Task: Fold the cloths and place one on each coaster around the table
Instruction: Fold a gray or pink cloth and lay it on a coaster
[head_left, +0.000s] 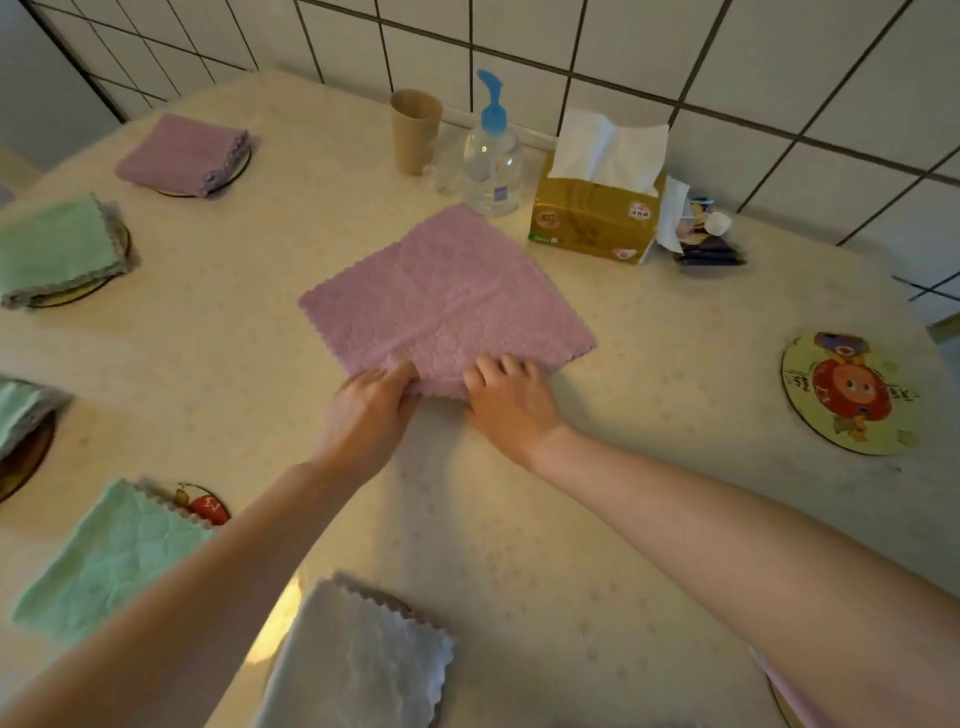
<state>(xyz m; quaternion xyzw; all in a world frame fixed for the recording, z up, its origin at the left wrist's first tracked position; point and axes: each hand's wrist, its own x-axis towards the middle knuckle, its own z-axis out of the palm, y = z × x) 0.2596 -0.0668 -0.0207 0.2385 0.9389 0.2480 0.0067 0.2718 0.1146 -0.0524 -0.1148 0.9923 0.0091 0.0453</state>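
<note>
1. pink cloth (447, 296) lies spread flat mid-table, one corner toward the person.
2. left hand (371, 402) pinches that near corner, thumb on top.
3. right hand (511, 397) fingers curled, pressing the same corner.
4. bare coaster (849, 393) well apart, right.

Home dining corner, white tiled wall (649, 47), patterned tablecloth (519, 519), tissue box (592, 218), pump bottle (491, 156), cup (415, 130)

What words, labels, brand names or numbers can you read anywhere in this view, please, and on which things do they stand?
None can be read as text.
Tissue box: red and round logos, too blurred.
Pump bottle: small purple label, too small.
Cartoon coaster: marks beside the figure, unreadable.
Dark packet by the tissue box: print blurred.
</note>
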